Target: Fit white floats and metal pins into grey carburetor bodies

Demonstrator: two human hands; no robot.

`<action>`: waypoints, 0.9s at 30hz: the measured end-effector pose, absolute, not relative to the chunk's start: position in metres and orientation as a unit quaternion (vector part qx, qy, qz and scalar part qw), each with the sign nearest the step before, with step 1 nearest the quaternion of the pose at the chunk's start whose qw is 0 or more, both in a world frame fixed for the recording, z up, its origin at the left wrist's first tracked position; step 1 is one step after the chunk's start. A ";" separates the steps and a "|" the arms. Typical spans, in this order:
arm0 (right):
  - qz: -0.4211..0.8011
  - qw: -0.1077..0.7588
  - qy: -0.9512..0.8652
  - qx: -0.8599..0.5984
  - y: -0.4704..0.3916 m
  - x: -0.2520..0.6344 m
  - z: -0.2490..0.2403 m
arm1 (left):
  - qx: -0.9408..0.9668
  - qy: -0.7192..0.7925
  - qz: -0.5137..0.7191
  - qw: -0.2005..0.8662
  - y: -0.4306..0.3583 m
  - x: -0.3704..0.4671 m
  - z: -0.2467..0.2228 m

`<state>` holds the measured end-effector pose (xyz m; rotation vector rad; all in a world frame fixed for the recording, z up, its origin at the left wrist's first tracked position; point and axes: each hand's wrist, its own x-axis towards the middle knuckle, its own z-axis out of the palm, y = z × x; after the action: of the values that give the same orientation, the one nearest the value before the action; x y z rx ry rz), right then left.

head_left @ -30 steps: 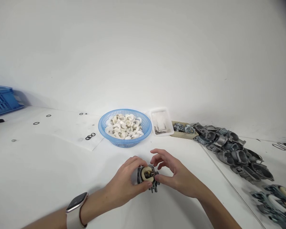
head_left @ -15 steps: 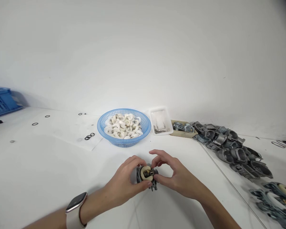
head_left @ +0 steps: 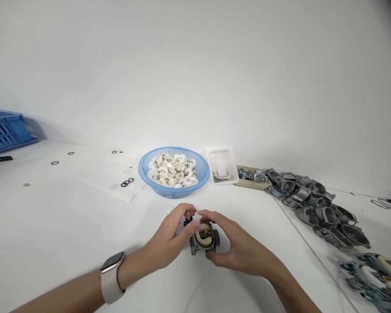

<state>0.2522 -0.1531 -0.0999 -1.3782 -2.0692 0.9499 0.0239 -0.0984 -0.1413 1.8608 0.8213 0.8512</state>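
Observation:
A grey metal carburetor body [head_left: 195, 248] stands on the white table between my hands, open side up. Inside it lie a cream, C-shaped float [head_left: 200, 239] and small brass parts. My left hand [head_left: 169, 237] grips its far left side, with the thumb and fingertips around a dark part there. Curved around the right side is my right hand [head_left: 237, 245], its thumb at the near edge and its fingers at the far edge. My fingers hide parts of the body's sides.
Beyond my hands stands a blue basket [head_left: 143, 176] of white floats. Beside it are a white tray [head_left: 210, 163] with thin metal pins and a cardboard box [head_left: 252, 184] with carburetor parts. Metal bodies [head_left: 326, 213] pile up at right. Black rings [head_left: 125, 184] and a blue crate [head_left: 6, 132] are at left.
The carburetor has been turned, so its round dark flange now faces right instead of left. My left hand has shifted to its far left side; my right hand has opened wider around it.

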 end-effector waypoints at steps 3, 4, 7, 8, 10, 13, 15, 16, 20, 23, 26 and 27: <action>0.323 0.243 -0.753 -0.519 -0.152 0.243 -0.100 | 0.759 0.333 0.349 0.437 -0.096 0.018 -0.139; 0.311 0.246 -0.754 -0.524 -0.152 0.242 -0.100 | 0.763 0.335 0.348 0.429 -0.096 0.016 -0.139; 0.276 0.270 -0.747 -0.542 -0.155 0.250 -0.096 | 0.777 0.342 0.338 0.406 -0.094 0.008 -0.142; 0.265 0.282 -0.737 -0.553 -0.158 0.258 -0.092 | 0.783 0.342 0.333 0.398 -0.093 0.006 -0.144; 0.244 0.309 -0.708 -0.586 -0.166 0.284 -0.080 | 0.814 0.314 0.327 0.363 -0.092 0.001 -0.148; 0.186 0.318 -0.657 -0.658 -0.184 0.341 -0.053 | 0.875 0.230 0.337 0.263 -0.091 -0.004 -0.153; 0.075 0.308 -0.600 -0.734 -0.199 0.387 -0.035 | 0.901 0.184 0.341 0.193 -0.093 -0.005 -0.153; 0.041 0.306 -0.570 -0.762 -0.206 0.411 -0.028 | 0.910 0.166 0.341 0.167 -0.094 -0.005 -0.152; -0.059 0.294 -0.453 -0.840 -0.236 0.497 -0.012 | 0.929 0.122 0.328 0.124 -0.098 -0.003 -0.151; -0.128 0.271 -0.382 -0.874 -0.257 0.542 -0.017 | 0.932 0.115 0.320 0.124 -0.099 -0.003 -0.152; -0.182 0.255 -0.370 -0.874 -0.274 0.568 -0.030 | 0.932 0.117 0.319 0.124 -0.098 -0.003 -0.154; -0.196 0.254 -0.385 -0.866 -0.278 0.572 -0.035 | 0.932 0.119 0.319 0.123 -0.098 -0.003 -0.155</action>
<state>0.5724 -0.2776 -0.0352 -2.3524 -1.0452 -0.5329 -0.0029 -0.0979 -0.1546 2.7194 0.3470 0.9310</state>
